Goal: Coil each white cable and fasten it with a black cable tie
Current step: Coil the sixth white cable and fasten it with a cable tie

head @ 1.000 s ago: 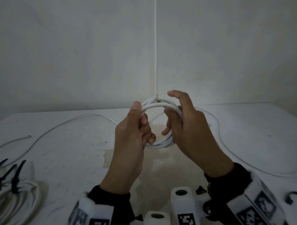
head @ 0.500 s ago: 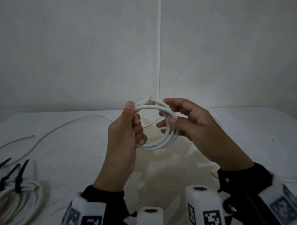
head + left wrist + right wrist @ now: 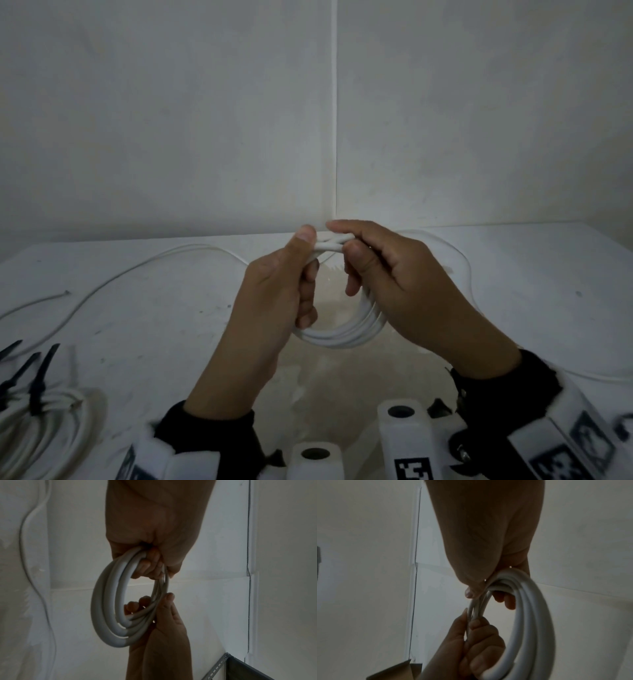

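left hand (image 3: 274,301) and right hand (image 3: 387,274), fingers curled, grip the white cable coil (image 3: 342,337) at frame centre, above the table (image 3: 154,308) (winding step nearly finished); next likely needs a black cable tie (image 3: 44,363), lower left.

Two hands: left hand (image 3: 274,301), right hand (image 3: 407,284). One white cable coil (image 3: 342,337) of several loops held between them. One finished coil (image 3: 41,421) at the tabletop's (image 3: 154,325) left edge. Three black cable ties (image 3: 37,380) visible on it. One loose white cable (image 3: 144,267) behind.
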